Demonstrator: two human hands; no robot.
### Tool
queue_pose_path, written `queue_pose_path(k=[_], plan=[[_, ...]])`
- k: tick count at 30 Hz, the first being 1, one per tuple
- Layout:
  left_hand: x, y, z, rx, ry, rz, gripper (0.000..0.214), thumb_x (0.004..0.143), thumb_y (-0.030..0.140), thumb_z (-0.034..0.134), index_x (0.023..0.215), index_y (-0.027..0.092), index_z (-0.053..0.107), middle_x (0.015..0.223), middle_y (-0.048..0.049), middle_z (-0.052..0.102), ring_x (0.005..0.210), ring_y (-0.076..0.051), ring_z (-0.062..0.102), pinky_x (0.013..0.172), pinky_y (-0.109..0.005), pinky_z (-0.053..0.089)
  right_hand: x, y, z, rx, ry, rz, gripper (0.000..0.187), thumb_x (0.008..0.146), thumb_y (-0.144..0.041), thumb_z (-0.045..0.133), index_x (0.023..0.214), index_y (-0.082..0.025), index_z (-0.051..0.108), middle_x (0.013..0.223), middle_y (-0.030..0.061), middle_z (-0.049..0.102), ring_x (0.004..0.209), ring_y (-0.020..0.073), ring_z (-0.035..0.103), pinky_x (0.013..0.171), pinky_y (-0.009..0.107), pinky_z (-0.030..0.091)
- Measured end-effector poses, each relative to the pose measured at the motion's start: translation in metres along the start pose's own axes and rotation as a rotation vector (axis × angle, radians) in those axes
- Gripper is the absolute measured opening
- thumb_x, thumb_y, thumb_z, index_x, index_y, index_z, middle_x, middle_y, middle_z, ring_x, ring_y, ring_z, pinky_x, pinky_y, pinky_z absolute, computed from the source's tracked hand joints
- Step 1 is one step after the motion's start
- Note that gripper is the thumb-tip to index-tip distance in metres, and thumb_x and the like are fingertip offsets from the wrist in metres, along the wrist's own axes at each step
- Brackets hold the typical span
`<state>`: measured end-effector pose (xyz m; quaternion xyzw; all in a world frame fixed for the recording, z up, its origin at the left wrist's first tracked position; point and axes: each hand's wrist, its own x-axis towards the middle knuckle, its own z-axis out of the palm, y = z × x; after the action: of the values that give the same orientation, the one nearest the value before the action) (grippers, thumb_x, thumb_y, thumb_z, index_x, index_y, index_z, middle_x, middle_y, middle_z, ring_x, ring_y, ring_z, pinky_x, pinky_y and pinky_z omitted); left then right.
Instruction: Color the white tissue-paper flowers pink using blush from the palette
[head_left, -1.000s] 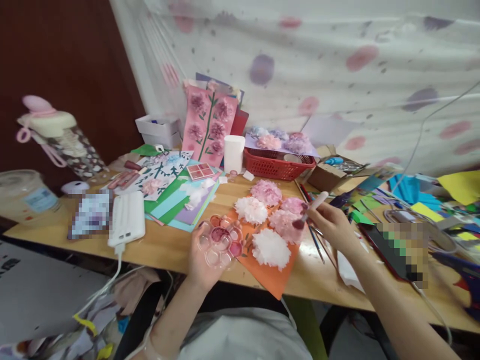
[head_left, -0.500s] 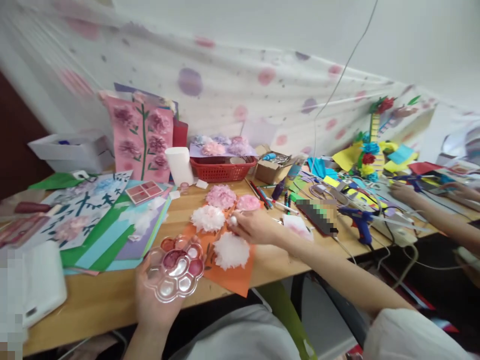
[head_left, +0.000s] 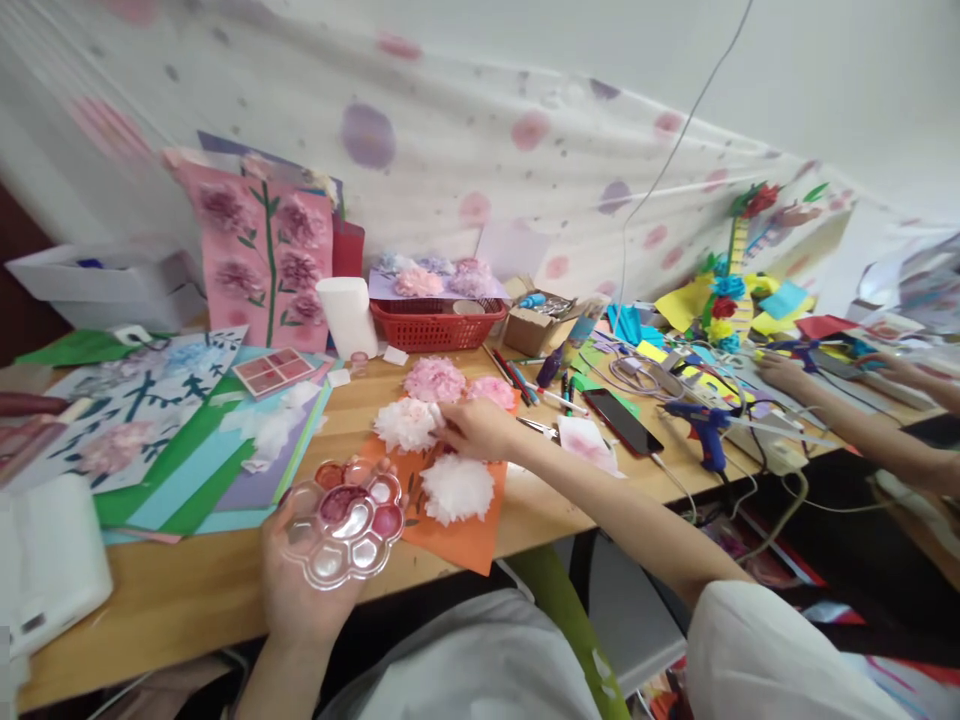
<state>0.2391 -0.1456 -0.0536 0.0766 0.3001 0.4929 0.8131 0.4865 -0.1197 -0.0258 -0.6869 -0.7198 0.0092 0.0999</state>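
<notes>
The left hand [head_left: 311,592] holds the clear palette [head_left: 352,525] near the front edge of the desk [head_left: 187,590]; it seems light, stiff, perhaps slippery, best taken by its rim. The whitish flower [head_left: 401,427] on the orange paper [head_left: 471,548] looks soft and fragile, better held from below. Beside it, the right hand [head_left: 480,430] has a half-hidden grip, I cannot tell what it holds

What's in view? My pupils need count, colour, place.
Palette: 1, clear, front left
Flowers: at least 4, pink or white, on orange sheet
Compact: 1, pink, left
Basket: 1, red, back centre
Carton: 1, brown, beside basket
Panel: 1, pink, back left
Box: 1, white, far left
Phone: 1, black, right
Glue gun: at least 1, blue, right
Scraps: many, mixed, right
Curtain: 1, spotted white, behind
Others' hands: 2, bare, far right
Left hand: 1, bare, holding palette
Right hand: 1, bare, among flowers
</notes>
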Motion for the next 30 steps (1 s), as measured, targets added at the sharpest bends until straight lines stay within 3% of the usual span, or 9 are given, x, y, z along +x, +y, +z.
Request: queue_pose_path(k=[4,8,11,16,19,23,27,30], plan=[[0.003,0.000,-0.003,0.000,0.010,-0.013,0.032,0.086,0.048,0.052,0.075,0.020,0.063,0.096,-0.0088,0.074,0.093,-0.033,0.070,0.081,-0.055,0.060,0.003,0.003,-0.002,-0.030,0.064,0.072,0.024,0.101,-0.032,0.043,0.097,-0.017,0.061,0.089,0.0115,0.073,0.078,0.0213,0.064,0.065,0.028,0.033],[0.006,0.000,-0.010,-0.040,-0.034,-0.013,0.024,0.078,0.044,0.065,0.074,0.022,0.061,0.094,-0.0011,0.075,0.086,-0.026,0.071,0.093,-0.053,0.057,0.011,0.009,-0.009,-0.018,0.089,0.085,0.017,0.096,-0.032,0.053,0.091,-0.018,0.061,0.084,0.0105,0.073,0.075,0.0214,0.063,0.064,0.028,0.032],[0.007,0.001,-0.011,-0.014,-0.032,-0.020,0.022,0.081,0.042,0.061,0.074,0.021,0.060,0.090,-0.0028,0.074,0.083,-0.025,0.070,0.091,-0.052,0.058,0.020,0.017,-0.011,0.020,0.163,0.103,0.021,0.100,-0.028,0.044,0.095,-0.016,0.060,0.086,0.0108,0.073,0.076,0.0205,0.063,0.065,0.027,0.034],[0.005,0.003,-0.001,0.022,0.056,-0.024,0.027,0.089,0.041,0.048,0.075,0.022,0.062,0.080,-0.0016,0.071,0.081,-0.025,0.071,0.085,-0.050,0.061,0.023,0.034,-0.003,0.126,0.215,0.045,0.019,0.090,-0.027,0.060,0.073,-0.020,0.055,0.067,0.0033,0.067,0.062,0.0163,0.058,0.061,0.026,0.035],[0.003,0.003,0.005,0.048,0.140,-0.036,0.032,0.089,0.045,0.047,0.075,0.022,0.063,0.087,-0.0042,0.074,0.084,-0.029,0.072,0.074,-0.049,0.063,0.003,0.041,-0.001,0.196,0.386,0.064,0.019,0.096,-0.027,0.050,0.077,-0.021,0.053,0.071,0.0043,0.068,0.063,0.0162,0.059,0.062,0.026,0.039],[0.000,0.003,0.013,0.103,0.198,-0.045,0.037,0.088,0.052,0.047,0.078,0.021,0.066,0.097,-0.0078,0.076,0.096,-0.036,0.071,0.063,-0.047,0.063,-0.050,0.034,0.003,0.284,0.587,0.012,0.025,0.100,-0.032,0.044,0.077,-0.023,0.049,0.084,0.0071,0.071,0.069,0.0162,0.063,0.065,0.029,0.046],[0.001,0.003,0.013,0.125,0.253,-0.045,0.041,0.089,0.053,0.044,0.080,0.021,0.068,0.101,-0.0099,0.076,0.095,-0.035,0.071,0.059,-0.045,0.063,-0.092,0.030,0.007,0.305,0.601,-0.101,0.016,0.093,-0.029,0.055,0.079,-0.025,0.058,0.076,0.0036,0.071,0.068,0.0179,0.065,0.065,0.032,0.049],[0.005,0.002,0.004,0.098,0.209,-0.026,0.038,0.086,0.055,0.051,0.083,0.021,0.069,0.115,-0.0103,0.075,0.097,-0.037,0.071,0.060,-0.048,0.064,-0.101,0.037,0.009,0.292,0.658,-0.068,0.009,0.093,-0.023,0.057,0.088,-0.024,0.064,0.080,0.0053,0.074,0.071,0.0198,0.067,0.066,0.034,0.050]])
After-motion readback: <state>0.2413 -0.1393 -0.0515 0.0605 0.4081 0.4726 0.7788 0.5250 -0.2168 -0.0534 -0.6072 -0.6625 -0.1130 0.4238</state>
